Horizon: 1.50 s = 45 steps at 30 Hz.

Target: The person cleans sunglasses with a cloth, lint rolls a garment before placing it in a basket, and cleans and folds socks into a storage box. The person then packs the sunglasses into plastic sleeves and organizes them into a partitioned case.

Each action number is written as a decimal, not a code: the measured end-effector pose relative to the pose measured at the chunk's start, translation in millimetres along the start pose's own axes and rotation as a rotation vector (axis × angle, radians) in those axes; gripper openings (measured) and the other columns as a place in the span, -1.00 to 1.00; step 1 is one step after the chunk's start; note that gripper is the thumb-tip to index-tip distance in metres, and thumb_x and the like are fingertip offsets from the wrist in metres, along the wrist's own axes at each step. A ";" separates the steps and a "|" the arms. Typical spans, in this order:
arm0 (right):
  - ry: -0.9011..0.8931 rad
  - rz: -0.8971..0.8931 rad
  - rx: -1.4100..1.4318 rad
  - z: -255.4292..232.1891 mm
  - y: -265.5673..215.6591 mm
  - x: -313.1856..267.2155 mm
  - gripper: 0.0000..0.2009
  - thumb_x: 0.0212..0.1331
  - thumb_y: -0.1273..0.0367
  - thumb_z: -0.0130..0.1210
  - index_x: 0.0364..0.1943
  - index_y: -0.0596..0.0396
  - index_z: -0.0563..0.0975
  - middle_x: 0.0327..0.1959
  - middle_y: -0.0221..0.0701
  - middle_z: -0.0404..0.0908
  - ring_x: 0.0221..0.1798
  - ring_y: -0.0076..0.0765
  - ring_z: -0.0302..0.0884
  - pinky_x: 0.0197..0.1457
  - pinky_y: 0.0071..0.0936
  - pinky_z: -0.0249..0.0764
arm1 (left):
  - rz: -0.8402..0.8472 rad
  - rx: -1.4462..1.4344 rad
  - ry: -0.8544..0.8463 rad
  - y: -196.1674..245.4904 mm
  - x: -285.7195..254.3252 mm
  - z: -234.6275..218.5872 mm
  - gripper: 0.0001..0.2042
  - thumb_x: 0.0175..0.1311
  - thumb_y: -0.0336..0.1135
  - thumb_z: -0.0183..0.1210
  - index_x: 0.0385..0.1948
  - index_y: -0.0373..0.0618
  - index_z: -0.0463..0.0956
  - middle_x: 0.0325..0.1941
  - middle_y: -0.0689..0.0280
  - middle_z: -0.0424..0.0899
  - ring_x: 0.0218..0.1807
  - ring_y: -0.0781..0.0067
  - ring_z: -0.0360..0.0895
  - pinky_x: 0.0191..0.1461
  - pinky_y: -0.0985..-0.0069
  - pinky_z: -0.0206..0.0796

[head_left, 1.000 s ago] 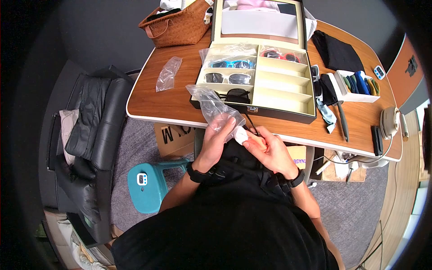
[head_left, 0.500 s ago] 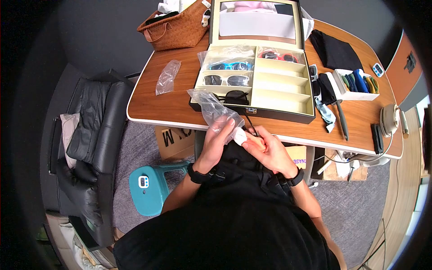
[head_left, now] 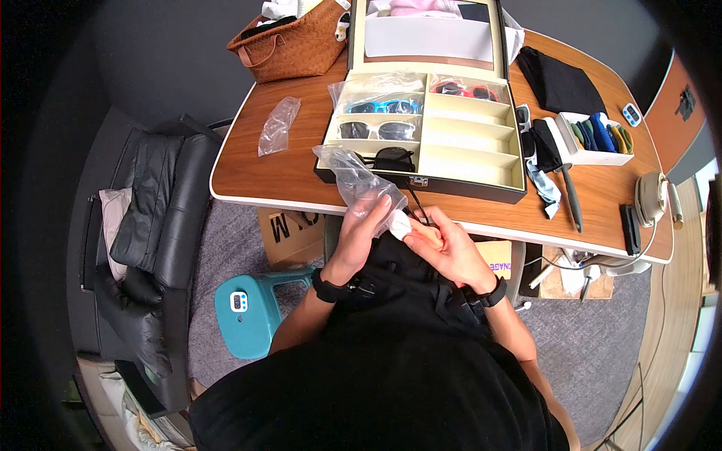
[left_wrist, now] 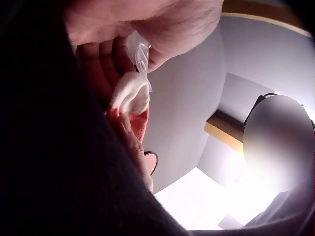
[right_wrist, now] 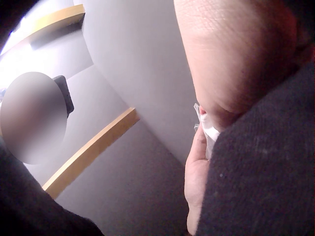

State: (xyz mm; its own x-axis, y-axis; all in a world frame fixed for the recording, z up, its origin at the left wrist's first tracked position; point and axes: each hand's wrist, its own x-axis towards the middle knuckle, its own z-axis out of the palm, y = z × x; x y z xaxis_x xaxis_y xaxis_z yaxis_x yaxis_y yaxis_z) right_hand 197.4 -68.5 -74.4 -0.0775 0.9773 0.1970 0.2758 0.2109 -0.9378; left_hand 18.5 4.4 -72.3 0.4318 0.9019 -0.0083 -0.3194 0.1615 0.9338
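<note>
Below the near edge of the rounded wooden bench point(head_left: 248, 173), a person seated in black holds both hands together over their lap. Left hand point(head_left: 359, 225) has its fingers curled round the lower end of a crumpled clear plastic bag point(head_left: 353, 177), which rises up and away toward the bench. Right hand point(head_left: 444, 248) cups a small soft object, white at the tip and orange-pink behind point(head_left: 410, 229), with its grip closed about it; the white tip meets the mouth of the bag. From the left wrist view the white end looks like padded cloth point(left_wrist: 132, 96), though that picture is too close and dim to be sure.

On the bench just beyond the hands sits an open black case with cream compartments point(head_left: 466, 158), its lid upright. Left-hand compartments hold blue sunglasses point(head_left: 387, 107), white-framed sunglasses point(head_left: 376, 131) and black sunglasses point(head_left: 395, 158); red sunglasses point(head_left: 470, 91) lie in the top right compartment. Another empty clear bag point(head_left: 274, 124) lies to the left, near a brown woven basket point(head_left: 289, 45).
</note>
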 end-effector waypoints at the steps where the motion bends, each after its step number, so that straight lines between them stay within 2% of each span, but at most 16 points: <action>1: 0.011 -0.016 -0.008 0.5 1.3 -0.1 -0.64 0.22 0.29 0.25 0.03 0.06 0.41 -0.34 -0.14 0.65 -0.24 -0.19 0.69 -0.18 -0.36 0.50 | 0.007 0.007 -0.016 -0.4 0.3 -0.7 -0.80 0.46 -0.26 0.05 -0.07 -0.15 0.52 -0.17 0.49 0.55 -0.13 0.74 0.43 -0.02 0.68 0.26; 8: -0.016 0.022 0.030 -0.5 1.9 -0.8 -0.64 0.21 0.30 0.25 0.03 0.07 0.41 -0.34 -0.16 0.65 -0.24 -0.24 0.68 -0.17 -0.38 0.50 | 0.007 0.019 -0.012 -1.9 1.4 -3.6 -0.79 0.46 -0.25 0.06 -0.04 -0.15 0.51 -0.14 0.47 0.57 -0.12 0.72 0.45 0.00 0.67 0.27; 10: -0.016 0.022 0.033 -0.1 3.4 -0.8 -0.64 0.22 0.30 0.25 0.03 0.07 0.41 -0.34 -0.17 0.65 -0.24 -0.27 0.68 -0.16 -0.39 0.50 | -0.003 0.035 -0.044 -4.5 2.5 -8.4 -0.76 0.47 -0.26 0.02 0.00 -0.18 0.47 -0.09 0.38 0.56 -0.04 0.61 0.49 0.07 0.55 0.33; 11: -0.016 0.022 0.033 -0.5 2.1 -0.9 -0.64 0.22 0.30 0.25 0.03 0.07 0.41 -0.34 -0.17 0.65 -0.24 -0.27 0.68 -0.16 -0.39 0.50 | -0.003 0.035 -0.044 -4.2 2.4 -7.5 -0.76 0.47 -0.26 0.02 0.00 -0.18 0.47 -0.09 0.38 0.56 -0.04 0.61 0.49 0.07 0.55 0.33; 13: -0.048 0.086 0.082 -1.7 -1.9 -1.0 -0.66 0.23 0.35 0.25 0.00 0.12 0.42 -0.28 -0.36 0.59 -0.18 -0.59 0.46 -0.06 -0.52 0.42 | 0.007 0.021 -0.022 -2.6 2.0 -4.5 -0.77 0.46 -0.24 0.06 -0.03 -0.16 0.51 -0.14 0.46 0.57 -0.12 0.72 0.45 0.00 0.67 0.27; 26: -0.063 0.099 0.086 -1.6 -1.2 0.2 -0.67 0.24 0.36 0.24 0.00 0.14 0.42 -0.24 -0.37 0.59 -0.15 -0.59 0.46 -0.03 -0.53 0.42 | -0.007 0.014 -0.021 -1.8 1.9 -4.7 -0.77 0.46 -0.23 0.05 -0.02 -0.14 0.50 -0.14 0.46 0.56 -0.10 0.72 0.44 0.01 0.68 0.27; 29: -0.058 0.086 0.089 -0.7 -0.2 0.3 -0.67 0.23 0.37 0.24 -0.01 0.16 0.42 -0.23 -0.37 0.58 -0.13 -0.59 0.45 -0.02 -0.53 0.42 | -0.017 -0.024 -0.029 0.6 0.7 -2.2 -0.76 0.45 -0.27 0.06 0.02 -0.17 0.46 -0.05 0.42 0.53 -0.05 0.69 0.45 0.05 0.66 0.28; 31: -0.005 -0.022 0.057 0.2 0.1 0.7 -0.66 0.22 0.33 0.24 0.02 0.09 0.43 -0.26 -0.16 0.64 -0.16 -0.26 0.66 -0.11 -0.38 0.49 | -0.019 -0.066 0.023 7.2 -4.2 6.2 -0.71 0.43 -0.33 0.09 0.10 -0.21 0.40 0.05 0.37 0.49 0.03 0.64 0.44 0.13 0.60 0.29; 35: -0.050 -0.005 0.088 -3.7 -11.7 -2.4 -0.67 0.22 0.35 0.23 0.02 0.10 0.44 -0.24 -0.15 0.64 -0.12 -0.25 0.66 -0.08 -0.38 0.49 | 0.006 -0.065 -0.089 11.0 -6.7 -4.7 -0.62 0.41 -0.36 0.11 0.20 -0.21 0.31 0.13 0.35 0.44 0.10 0.60 0.42 0.21 0.54 0.27; 37: 0.001 -0.128 0.073 -4.0 -25.2 -4.3 -0.63 0.20 0.35 0.24 0.06 0.11 0.44 -0.21 -0.14 0.64 -0.13 -0.12 0.67 -0.08 -0.36 0.50 | 0.105 -0.010 -0.208 15.0 -9.5 -5.0 -0.58 0.42 -0.35 0.06 0.26 -0.20 0.23 0.17 0.32 0.40 0.08 0.58 0.38 0.18 0.53 0.26; 38: -0.001 -0.125 0.072 -7.3 -31.7 -5.1 -0.63 0.20 0.35 0.24 0.06 0.11 0.44 -0.21 -0.14 0.64 -0.13 -0.12 0.67 -0.08 -0.36 0.50 | 0.104 -0.013 -0.206 15.3 -10.7 -3.1 -0.58 0.42 -0.35 0.06 0.26 -0.20 0.23 0.17 0.32 0.40 0.08 0.58 0.38 0.18 0.53 0.26; 40: -0.070 -0.048 -0.075 -13.0 -40.8 -5.5 -0.59 0.18 0.34 0.25 0.09 0.12 0.45 -0.21 -0.10 0.63 -0.16 0.04 0.65 -0.11 -0.31 0.51 | 0.128 0.071 -0.204 15.3 -13.4 3.4 -0.50 0.38 -0.40 0.14 0.30 -0.18 0.15 0.15 0.32 0.41 0.15 0.58 0.37 0.26 0.52 0.23; 41: -0.073 -0.040 -0.078 -12.6 -40.1 -4.9 -0.59 0.18 0.34 0.25 0.09 0.12 0.45 -0.21 -0.10 0.63 -0.16 0.04 0.65 -0.11 -0.31 0.51 | 0.150 0.146 -0.187 21.1 -13.9 10.8 -0.51 0.38 -0.40 0.15 0.28 -0.19 0.16 0.13 0.33 0.41 0.14 0.58 0.37 0.25 0.52 0.23; 43: -0.053 -0.150 -0.121 -12.8 -37.4 -6.5 -0.59 0.15 0.33 0.26 0.09 0.11 0.47 -0.31 -0.11 0.62 -0.27 0.10 0.63 -0.23 -0.28 0.51 | 0.138 0.116 -0.200 21.0 -14.6 15.1 -0.52 0.39 -0.40 0.14 0.27 -0.19 0.17 0.12 0.33 0.41 0.14 0.57 0.38 0.24 0.52 0.25; 45: -0.094 -0.080 -0.091 -14.9 -39.6 -8.3 -0.61 0.15 0.33 0.26 0.06 0.10 0.50 -0.38 -0.14 0.61 -0.34 0.06 0.63 -0.28 -0.29 0.50 | 0.160 0.176 -0.246 18.5 -11.5 12.8 -0.56 0.39 -0.41 0.12 0.24 -0.20 0.20 0.11 0.32 0.42 0.12 0.57 0.39 0.20 0.52 0.29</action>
State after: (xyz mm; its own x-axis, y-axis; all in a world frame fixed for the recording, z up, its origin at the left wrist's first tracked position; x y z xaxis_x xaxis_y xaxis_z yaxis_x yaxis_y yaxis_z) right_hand 201.4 -84.7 -34.7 -0.1908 0.9522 0.2385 0.3509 0.2930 -0.8894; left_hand 18.4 -8.1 -50.3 0.5851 0.7834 0.2097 -0.2584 -0.0651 0.9638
